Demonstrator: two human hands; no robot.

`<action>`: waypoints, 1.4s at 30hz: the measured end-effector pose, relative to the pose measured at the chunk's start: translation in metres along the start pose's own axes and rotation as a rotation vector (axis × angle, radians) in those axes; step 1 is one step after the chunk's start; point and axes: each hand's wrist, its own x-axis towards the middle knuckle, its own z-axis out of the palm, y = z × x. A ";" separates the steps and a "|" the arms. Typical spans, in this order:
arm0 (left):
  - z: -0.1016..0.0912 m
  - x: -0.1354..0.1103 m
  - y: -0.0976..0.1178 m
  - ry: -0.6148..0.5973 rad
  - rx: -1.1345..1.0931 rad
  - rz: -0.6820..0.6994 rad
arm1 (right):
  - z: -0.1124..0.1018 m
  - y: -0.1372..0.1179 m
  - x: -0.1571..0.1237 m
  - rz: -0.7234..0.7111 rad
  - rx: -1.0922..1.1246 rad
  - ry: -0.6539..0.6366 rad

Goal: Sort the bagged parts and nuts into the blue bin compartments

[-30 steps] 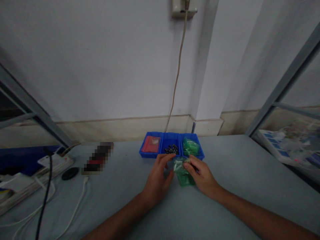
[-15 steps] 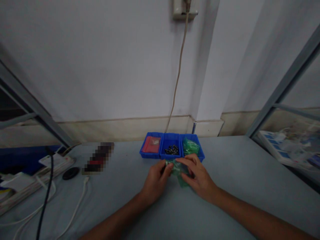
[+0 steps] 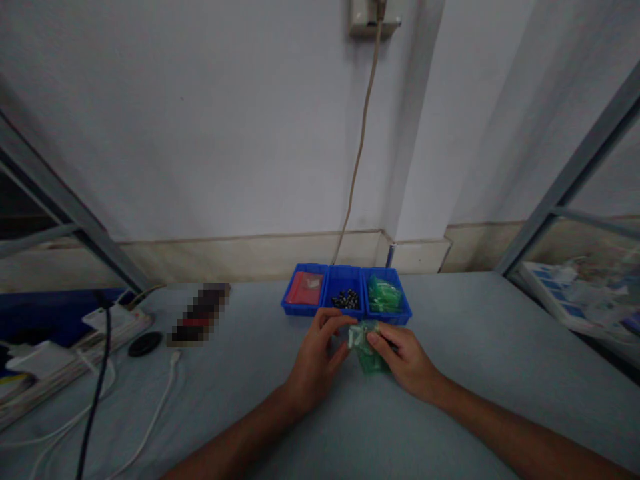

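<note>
A small green see-through plastic bag [image 3: 371, 359] is held up just in front of the blue bins, its lower part hanging down. My right hand [image 3: 407, 365] pinches its upper part between thumb and fingers. My left hand [image 3: 316, 360] is at the bag's left edge, thumb and fingers apart; whether a fingertip touches the plastic is unclear. What the bag contains, if anything, cannot be made out. Behind my hands, the middle blue bin [image 3: 343, 277] holds small dark, shiny pieces [image 3: 346, 299]. More green bags [image 3: 384, 295] lie in the right bin.
Red bags [image 3: 304, 288] fill the left bin. To the left lie a blurred-out item [image 3: 200, 315], a black disc [image 3: 145, 344], a white cable [image 3: 159, 407] and a power strip [image 3: 75, 373]. Metal frame bars [image 3: 565, 180] rise at both sides, with a wall behind.
My left hand has let go of the bag and its fingers have spread. My right hand has changed from loosely spread fingers to a closer pinch on the bag's top.
</note>
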 end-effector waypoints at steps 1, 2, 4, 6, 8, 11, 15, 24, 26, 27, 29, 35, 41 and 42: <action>-0.001 0.000 0.001 -0.006 0.009 0.000 | 0.000 0.000 0.000 0.010 0.016 -0.013; -0.002 0.001 0.002 -0.016 0.012 -0.009 | -0.001 0.000 -0.001 0.024 0.031 -0.015; -0.004 0.002 0.005 -0.031 -0.004 -0.054 | -0.001 0.000 -0.001 0.052 0.046 0.027; -0.004 0.003 0.007 -0.023 -0.049 -0.114 | 0.000 0.001 -0.002 0.060 0.035 0.104; -0.004 0.003 0.009 -0.007 -0.095 -0.155 | 0.002 0.003 -0.003 0.033 0.011 0.147; -0.004 0.004 0.010 -0.035 -0.136 -0.151 | 0.004 0.004 -0.004 -0.070 -0.049 0.132; -0.004 0.003 0.010 -0.073 -0.108 -0.131 | 0.002 0.000 -0.002 -0.156 -0.094 0.079; 0.003 -0.002 -0.001 0.037 -0.036 -0.039 | 0.002 0.005 0.002 0.058 0.023 0.108; 0.004 -0.002 -0.003 0.005 0.000 0.034 | 0.003 0.006 0.001 0.064 0.036 0.087; 0.003 -0.002 -0.003 -0.012 0.018 0.061 | 0.003 0.007 0.001 0.064 0.039 0.076; 0.002 -0.002 -0.001 -0.036 0.045 0.085 | 0.003 0.007 0.000 0.061 0.053 0.058; -0.002 0.002 0.007 -0.013 0.035 -0.063 | 0.002 0.004 0.000 0.064 0.045 0.147; 0.000 0.002 0.005 -0.020 0.021 -0.091 | 0.001 0.002 -0.003 -0.154 -0.107 0.057; 0.000 0.002 0.005 -0.014 0.019 -0.089 | 0.001 0.002 -0.003 -0.159 -0.104 0.043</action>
